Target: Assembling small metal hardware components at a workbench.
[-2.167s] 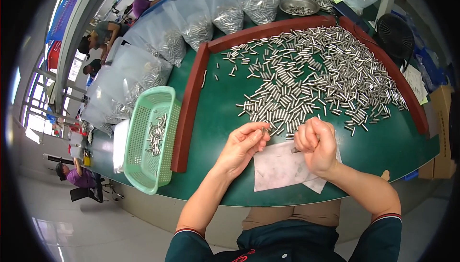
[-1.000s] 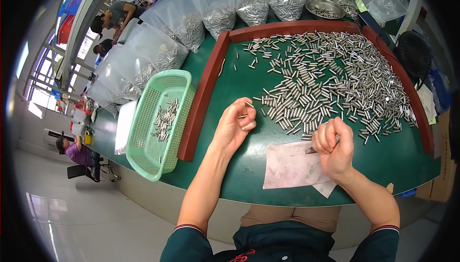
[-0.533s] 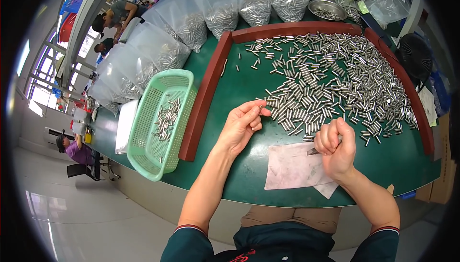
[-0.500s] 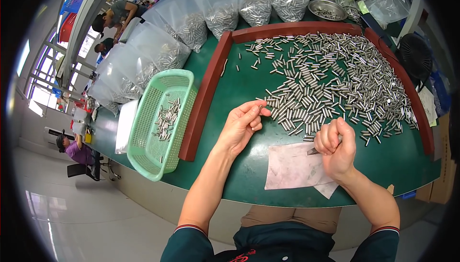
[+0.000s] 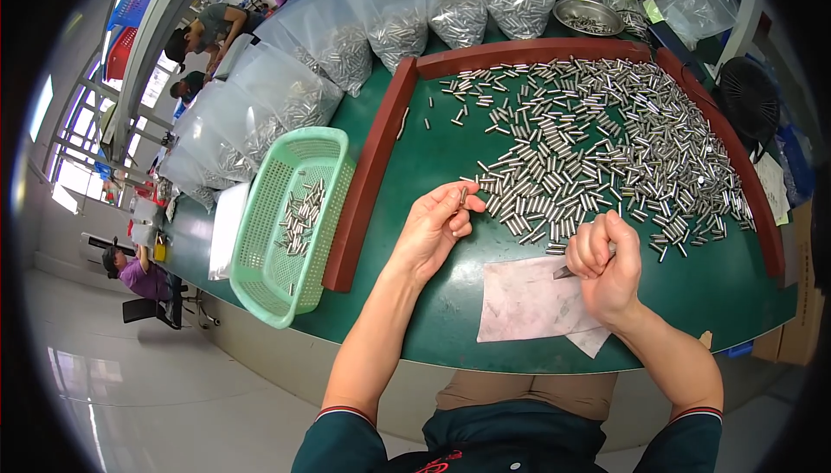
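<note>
Left hand: the left hand (image 5: 430, 229) is raised over the table's middle, thumb and forefinger pinched on 1 small metal pin (image 5: 464, 196); the other fingers curl loosely toward the palm.
Right hand: the right hand (image 5: 604, 267) is closed in a fist, fingers together around a grey object (image 5: 564, 272); only its narrow end pokes out on the left, so its kind is hard to tell.
Loose pins: a wide spread of metal pins (image 5: 666, 144) lies just beyond the hands, densest on the far right and thinner toward the left, where 2 sit apart near the rail.
Cloth: a stained pale cloth (image 5: 522, 304) lies flat on the near side, partly under the right hand.
Basket: a light green perforated basket (image 5: 260, 252) stands left of the rail, a small heap of pins inside.
Rail: a red-brown rail (image 5: 368, 187) borders the spread on the left, far and right sides.
Table: the green tabletop (image 5: 437, 326) shines near the left forearm.
Far side: clear plastic bags (image 5: 398, 27) of metal pieces line the far left; a metal bowl (image 5: 616, 25) sits at the far right.
</note>
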Demonstrator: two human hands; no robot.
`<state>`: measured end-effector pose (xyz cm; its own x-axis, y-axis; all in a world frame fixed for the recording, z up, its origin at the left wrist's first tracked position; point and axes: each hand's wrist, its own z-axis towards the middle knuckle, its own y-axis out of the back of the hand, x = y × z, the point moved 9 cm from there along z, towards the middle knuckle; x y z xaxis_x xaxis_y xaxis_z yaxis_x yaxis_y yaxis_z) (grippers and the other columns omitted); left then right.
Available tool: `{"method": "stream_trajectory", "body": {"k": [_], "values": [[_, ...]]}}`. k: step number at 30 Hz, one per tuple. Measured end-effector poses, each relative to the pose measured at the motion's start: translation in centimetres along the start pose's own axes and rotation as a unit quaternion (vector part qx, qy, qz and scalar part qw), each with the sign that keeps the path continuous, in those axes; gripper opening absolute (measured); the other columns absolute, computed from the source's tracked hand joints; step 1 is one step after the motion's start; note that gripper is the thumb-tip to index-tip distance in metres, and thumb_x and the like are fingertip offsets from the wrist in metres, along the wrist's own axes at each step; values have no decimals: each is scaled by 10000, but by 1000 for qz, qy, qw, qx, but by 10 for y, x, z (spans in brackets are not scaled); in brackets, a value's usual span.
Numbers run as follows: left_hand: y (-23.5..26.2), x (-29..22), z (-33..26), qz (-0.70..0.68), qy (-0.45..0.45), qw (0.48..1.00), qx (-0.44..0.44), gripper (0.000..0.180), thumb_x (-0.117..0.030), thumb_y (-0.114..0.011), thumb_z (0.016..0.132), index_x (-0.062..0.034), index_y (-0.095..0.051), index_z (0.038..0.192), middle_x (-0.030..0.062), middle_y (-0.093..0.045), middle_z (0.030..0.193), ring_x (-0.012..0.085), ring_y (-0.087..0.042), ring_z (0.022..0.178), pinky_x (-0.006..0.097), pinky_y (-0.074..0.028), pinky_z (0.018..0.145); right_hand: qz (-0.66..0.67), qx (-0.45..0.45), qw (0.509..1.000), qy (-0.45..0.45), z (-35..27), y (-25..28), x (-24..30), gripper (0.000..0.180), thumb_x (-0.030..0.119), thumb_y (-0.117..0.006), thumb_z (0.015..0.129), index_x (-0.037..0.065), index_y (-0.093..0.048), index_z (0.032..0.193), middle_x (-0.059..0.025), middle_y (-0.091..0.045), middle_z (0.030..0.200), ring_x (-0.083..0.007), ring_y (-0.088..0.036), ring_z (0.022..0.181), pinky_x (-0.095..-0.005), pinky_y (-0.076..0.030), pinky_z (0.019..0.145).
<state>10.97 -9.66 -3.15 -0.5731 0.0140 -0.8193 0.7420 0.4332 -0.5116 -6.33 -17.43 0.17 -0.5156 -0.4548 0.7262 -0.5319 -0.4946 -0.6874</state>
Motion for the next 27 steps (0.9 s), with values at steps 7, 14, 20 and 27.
{"method": "stream_trajectory", "body": {"k": [7,14,20,27], "values": [[-50,11,-26,297,-72,948,86,134,-82,-452,879,17,-530,923,61,-575,698,43,-450,562,165,-345,508,10,4,1000,-1,2,2,-1,419,230,-329,891,85,-290,500,-5,-277,438,-86,-215,404,-235,-199,392],[-108,29,-51,618,-277,718,161,75,-21,-564,758,-17,-495,788,130,-556,673,284,-542,577,329,-435,508,-6,26,1000,7,3,-1,0,405,206,-326,891,78,-301,507,-8,-304,448,-85,-239,413,-233,-209,399],[-96,24,-51,655,-260,699,119,136,-75,-598,752,-30,-479,800,104,-524,586,268,-524,517,342,-406,467,9,39,998,47,-1,-6,8,404,214,-326,884,77,-304,504,-5,-297,448,-94,-248,417,-239,-224,410],[-96,22,-49,654,-228,714,99,115,-45,-619,723,-27,-507,742,51,-435,495,166,-427,420,292,-343,416,22,42,999,26,-2,-9,-2,400,208,-341,875,74,-289,503,0,-288,455,-87,-251,435,-239,-220,421]]}}
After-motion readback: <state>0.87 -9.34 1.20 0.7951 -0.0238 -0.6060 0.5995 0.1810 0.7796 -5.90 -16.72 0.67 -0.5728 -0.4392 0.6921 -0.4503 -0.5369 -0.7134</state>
